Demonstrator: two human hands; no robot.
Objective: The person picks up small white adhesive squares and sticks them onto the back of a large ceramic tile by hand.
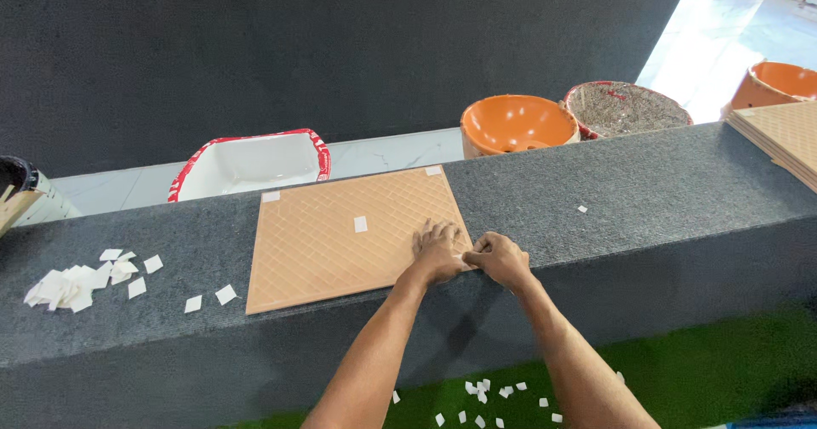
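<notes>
While the left hand (438, 250) lay flat on the orange tile (353, 235), the right hand (500, 259) pinched a small white sticker (466, 260) at its near right corner.

An orange bowl (517, 124) and a red-rimmed white basin (252, 165) sit behind the ledge (grey-carpeted) (664, 191).

Bare carpet (647, 199) right of tile (340, 237); paper scraps (81, 280) crowd left.
</notes>
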